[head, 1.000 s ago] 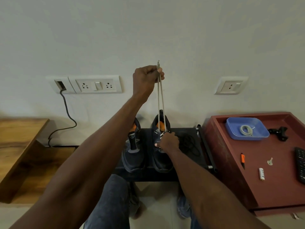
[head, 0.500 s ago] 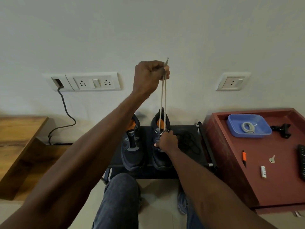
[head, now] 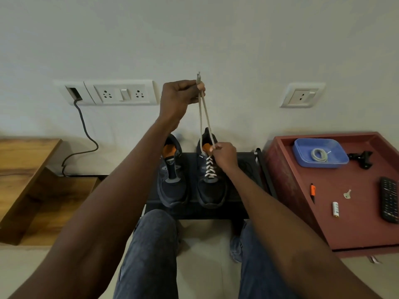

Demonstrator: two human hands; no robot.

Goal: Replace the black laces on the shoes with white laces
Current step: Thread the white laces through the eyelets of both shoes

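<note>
Holding both ends of the white lace (head: 203, 117) up in front of the wall, the left hand (head: 179, 98) has its fingers curled tight around the two strands, whose tips stick out above the fist. The two strands run down to the right-side shoe (head: 210, 180), one of two dark shoes standing side by side on a low black table (head: 194, 212). That shoe shows white crisscross lacing over its tongue. The right hand (head: 224, 155) pinches the strands just above the top eyelets, fingers closed on the lace. The left-side shoe (head: 171, 180) has no lace showing. A black lace (head: 246, 169) lies in a loose heap on the table just right of the laced shoe, partly hidden by the right forearm.

On the red table (head: 323, 223) to the right sit one blue tray (head: 302, 156) holding one coiled white lace (head: 319, 154), one remote (head: 389, 200), one key (head: 347, 194), one orange-capped pen (head: 312, 192) and one small white item (head: 335, 209).
</note>
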